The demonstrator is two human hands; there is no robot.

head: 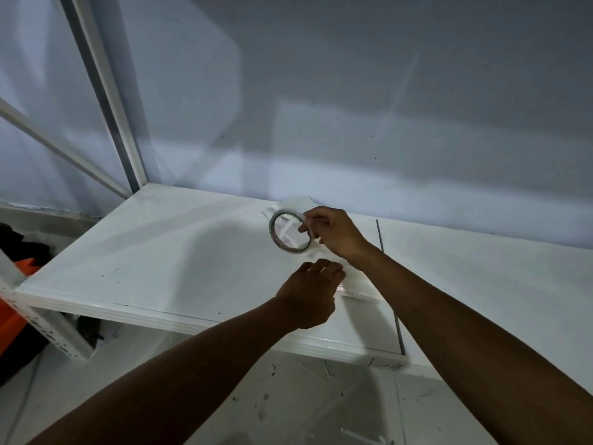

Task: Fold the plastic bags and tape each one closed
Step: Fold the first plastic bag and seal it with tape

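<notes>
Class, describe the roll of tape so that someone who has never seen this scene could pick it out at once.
Start at the white table below the grey wall. Near its far edge, the right hand holds up a thin ring over the clear plastic bags, which the left hand presses flat. That ring is the roll of tape: the only round, hollow thing there, with the table visible through its middle.
</notes>
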